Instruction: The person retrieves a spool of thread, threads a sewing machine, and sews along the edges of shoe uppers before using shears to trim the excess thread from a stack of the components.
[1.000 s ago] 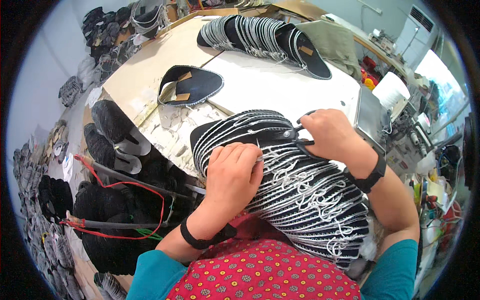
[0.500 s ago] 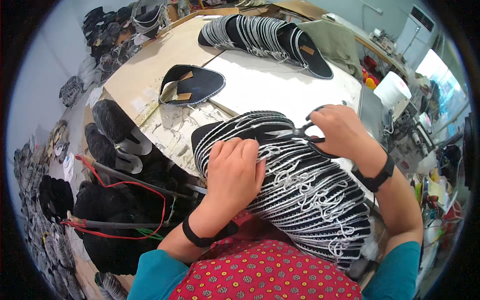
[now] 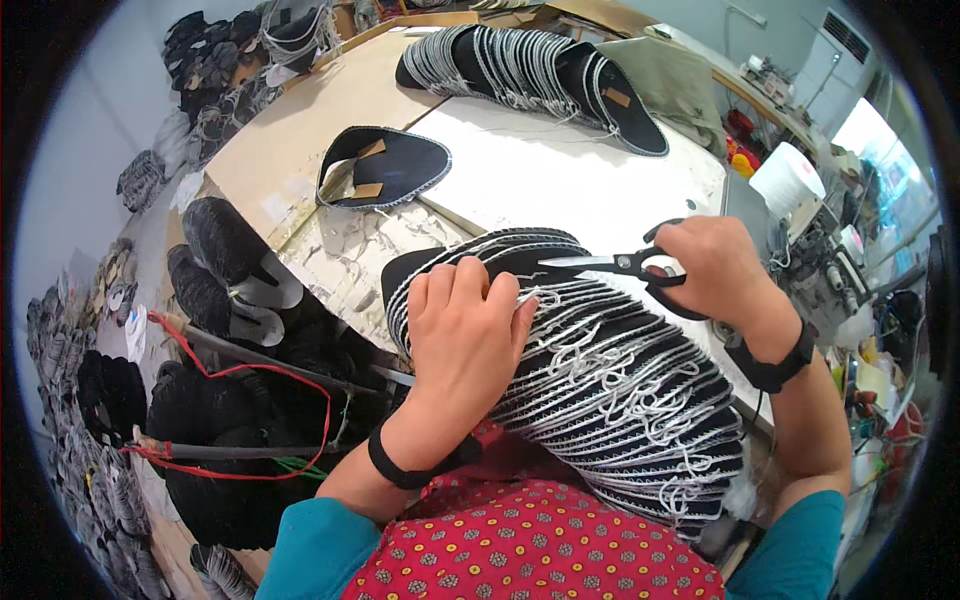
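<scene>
Left hand (image 3: 460,330), thumb and fingers pinched together on white cord (image 3: 542,297), above a stack of white-edged black pieces (image 3: 620,400) extending rightward beneath the fingers. Right hand (image 3: 722,265), fingers curled around scissors (image 3: 628,264), blades pointing toward the left fingers. Beyond these, a separate black piece (image 3: 418,160) bears tan patches (image 3: 368,190), any lettering too small to read.

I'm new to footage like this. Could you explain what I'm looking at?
No robot here: a person works bare-handed, seen from a wide fisheye camera worn on the head, so straight edges bend. The right hand holds black-handled scissors pointing left. The left hand pinches white cord at a fanned stack of dark, white-edged pieces. Farther back on the table lie a single dark piece with two tan tags and another row of white-edged pieces.
</scene>
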Motion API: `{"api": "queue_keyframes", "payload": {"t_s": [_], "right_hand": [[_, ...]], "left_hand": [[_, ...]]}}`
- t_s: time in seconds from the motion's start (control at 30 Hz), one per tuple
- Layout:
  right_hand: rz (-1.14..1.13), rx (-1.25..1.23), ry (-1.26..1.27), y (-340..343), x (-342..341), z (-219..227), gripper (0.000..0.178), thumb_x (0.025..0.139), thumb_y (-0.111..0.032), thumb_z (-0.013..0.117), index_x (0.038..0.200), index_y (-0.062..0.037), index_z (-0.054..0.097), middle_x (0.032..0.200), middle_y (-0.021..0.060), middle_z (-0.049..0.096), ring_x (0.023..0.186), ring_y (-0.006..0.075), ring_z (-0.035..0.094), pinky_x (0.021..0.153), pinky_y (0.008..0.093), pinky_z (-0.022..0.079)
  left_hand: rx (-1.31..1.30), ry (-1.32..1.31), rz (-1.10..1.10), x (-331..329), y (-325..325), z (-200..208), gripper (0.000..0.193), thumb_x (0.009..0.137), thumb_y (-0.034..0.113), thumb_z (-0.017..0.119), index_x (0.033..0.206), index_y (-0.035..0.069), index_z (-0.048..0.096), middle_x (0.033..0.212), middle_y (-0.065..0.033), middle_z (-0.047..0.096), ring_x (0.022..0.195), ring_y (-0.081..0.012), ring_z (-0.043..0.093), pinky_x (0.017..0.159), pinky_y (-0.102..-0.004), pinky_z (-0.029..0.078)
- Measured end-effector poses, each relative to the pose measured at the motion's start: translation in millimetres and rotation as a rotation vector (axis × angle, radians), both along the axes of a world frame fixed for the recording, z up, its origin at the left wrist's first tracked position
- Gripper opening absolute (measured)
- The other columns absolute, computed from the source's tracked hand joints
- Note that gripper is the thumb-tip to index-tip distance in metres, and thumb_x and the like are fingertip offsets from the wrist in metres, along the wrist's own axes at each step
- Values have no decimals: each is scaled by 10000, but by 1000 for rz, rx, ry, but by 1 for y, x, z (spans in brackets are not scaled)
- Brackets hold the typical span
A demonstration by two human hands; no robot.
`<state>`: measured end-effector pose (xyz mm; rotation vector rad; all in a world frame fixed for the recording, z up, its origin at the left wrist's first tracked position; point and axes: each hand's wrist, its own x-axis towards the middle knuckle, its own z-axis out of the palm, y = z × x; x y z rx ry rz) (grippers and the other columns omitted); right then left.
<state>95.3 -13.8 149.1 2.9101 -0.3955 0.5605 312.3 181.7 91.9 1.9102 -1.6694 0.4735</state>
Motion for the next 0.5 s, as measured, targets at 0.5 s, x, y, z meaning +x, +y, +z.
{"api": "queue_keyframes", "payload": {"t_s": [0.5], "right_hand": [[-39, 64, 47, -1, 13, -11, 249, 732, -252, 804, 851, -90, 657, 694, 113, 640, 692, 350, 652, 617, 452, 500]], "left_hand": [[-41, 86, 42, -1, 1, -4, 236, 857, 236, 756, 1000, 62, 686, 874, -39, 645, 882, -256, 602, 876, -394, 401]]}}
